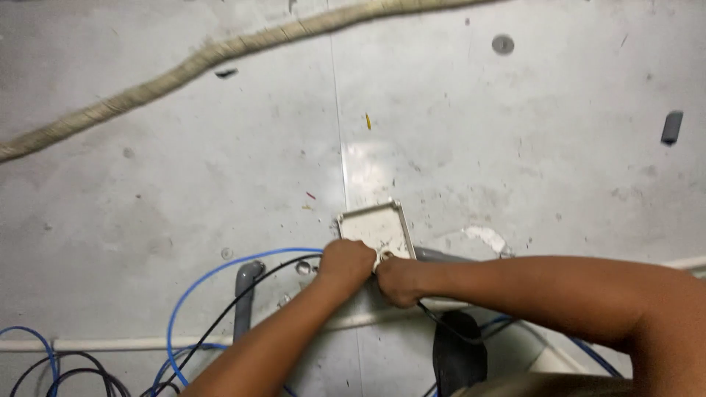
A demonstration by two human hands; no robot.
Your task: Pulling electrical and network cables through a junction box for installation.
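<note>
Head view, looking down at a grey concrete surface (184,191). L hand (346,266) and R hand (397,281) sit side by side, nearly touching, both at the near edge of a small square whitish junction box (373,226) w/ a raised rim. L hand is curled into a fist, fingers closed tight at the box's lower-left corner; can't tell exactly what's pinched inside the fist. R hand is also closed, knuckles toward the box, and a black cable (441,323) runs out from under it back toward the person, so it looks clamped on that cable (the grip itself is hidden by the fingers). Just beyond the R hand, a grey conduit (441,255) meets the box's right side. Left of the L hand, a blue cable (213,276) arcs away and loops down, w/ a thin black wire (243,294) running alongside it toward the L hand. A short grey pipe elbow (246,283) stands near, left of the L forearm. A white conduit (147,342) lies across beneath both forearms. Well beyond both hands, a thick frayed rope (184,70) crosses diagonally. Far right of the R hand, well apart, a small grey pipe offcut (671,126). Below the R forearm, a dark rounded object (460,356), unclear what.
</note>
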